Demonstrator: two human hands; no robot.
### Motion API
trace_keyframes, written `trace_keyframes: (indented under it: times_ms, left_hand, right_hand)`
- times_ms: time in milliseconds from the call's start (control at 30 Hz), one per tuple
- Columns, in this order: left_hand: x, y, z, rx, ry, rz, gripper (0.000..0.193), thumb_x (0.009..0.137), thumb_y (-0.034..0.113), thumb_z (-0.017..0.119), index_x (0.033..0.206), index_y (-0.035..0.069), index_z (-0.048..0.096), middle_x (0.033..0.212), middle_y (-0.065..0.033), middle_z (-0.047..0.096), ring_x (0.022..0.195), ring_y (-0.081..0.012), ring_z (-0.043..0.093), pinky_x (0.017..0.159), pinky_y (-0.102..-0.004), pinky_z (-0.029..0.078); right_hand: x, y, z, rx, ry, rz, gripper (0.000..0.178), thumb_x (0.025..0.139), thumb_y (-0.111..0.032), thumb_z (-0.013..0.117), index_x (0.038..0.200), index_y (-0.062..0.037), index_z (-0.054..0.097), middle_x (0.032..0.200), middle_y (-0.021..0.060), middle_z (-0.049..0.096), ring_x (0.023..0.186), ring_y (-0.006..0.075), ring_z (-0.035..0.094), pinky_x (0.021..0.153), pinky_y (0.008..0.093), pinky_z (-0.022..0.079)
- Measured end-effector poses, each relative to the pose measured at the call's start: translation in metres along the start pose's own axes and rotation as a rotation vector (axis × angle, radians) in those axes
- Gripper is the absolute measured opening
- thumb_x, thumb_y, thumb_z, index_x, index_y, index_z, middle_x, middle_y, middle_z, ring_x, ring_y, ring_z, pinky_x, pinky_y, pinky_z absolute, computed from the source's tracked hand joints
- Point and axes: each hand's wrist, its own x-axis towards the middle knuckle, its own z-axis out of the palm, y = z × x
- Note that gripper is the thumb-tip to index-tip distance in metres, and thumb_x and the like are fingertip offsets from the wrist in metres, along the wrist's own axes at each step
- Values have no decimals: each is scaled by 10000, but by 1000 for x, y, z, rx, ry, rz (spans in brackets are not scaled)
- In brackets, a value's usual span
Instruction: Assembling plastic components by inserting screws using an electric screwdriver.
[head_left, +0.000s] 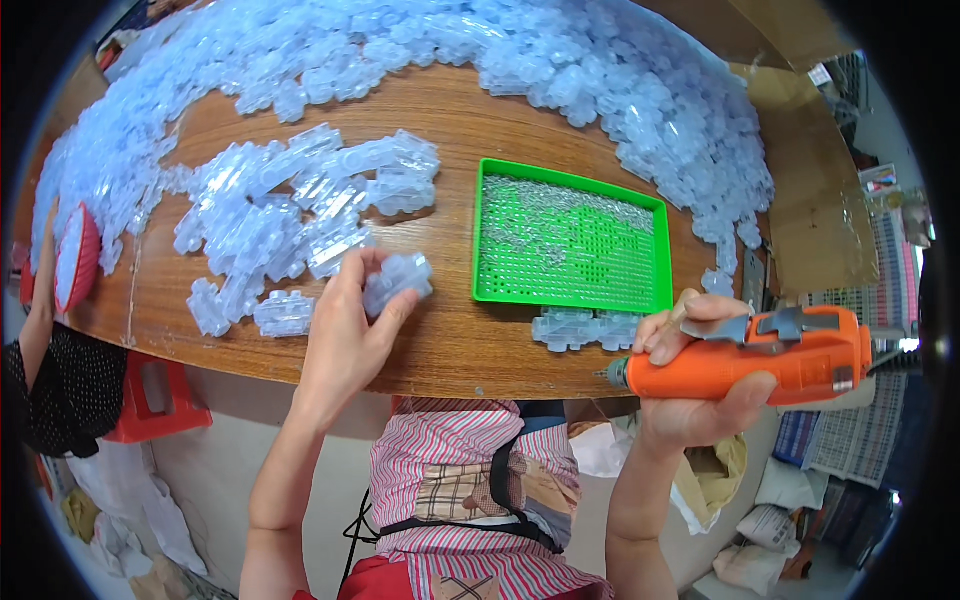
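My left hand [352, 318] grips a clear plastic part [398, 282] between thumb and fingers, just above the wooden table [440, 350]. In my right hand [705, 400] lies an orange electric screwdriver [700, 375], its tip pointing left near the table's front edge. A green tray [478, 240] with a perforated bottom holds many small silvery metal pieces [530, 225], likely screws or pins. Two clear plastic parts [568, 330] lie between the tray and the screwdriver. A loose group of similar parts [270, 225] spreads to the left of the tray.
A large heap of clear plastic parts [640, 90] curves along the table's far side. Cardboard [815, 190] stands at the right. At the left, another person's arm [40, 290] is beside a red basket [78, 260]. A red stool [165, 400] stands below.
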Motion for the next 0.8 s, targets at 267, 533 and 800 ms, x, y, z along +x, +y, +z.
trace_keyframes:
  times_ms: [267,533,800]
  left_hand:
    - [-20,29,16,475,-41,213,375,783,157,727,1078,7,551,1088,-198,497,1080,-372,409,928,-435,371]
    - [-16,59,86,405,-82,672,289,733,201,730,980,98,621,1002,-71,539,1004,-286,478,865,-399,404]
    - [-25,55,104,488,-89,633,504,681,175,754,1116,35,544,1042,-78,550,984,-300,474,865,-400,406]
  right_hand:
    - [8,4,-20,-31,-15,-12,675,874,-601,475,1010,58,523,648,100,528,574,172,537,577,334,470]
    - [5,7,-14,11,-27,14,669,878,-601,477,1029,50,509,741,108,562,621,154,552,606,346,473]
    - [-1,4,-16,-31,48,-3,647,880,-578,497,1025,53,502,816,118,561,631,154,553,615,353,474]
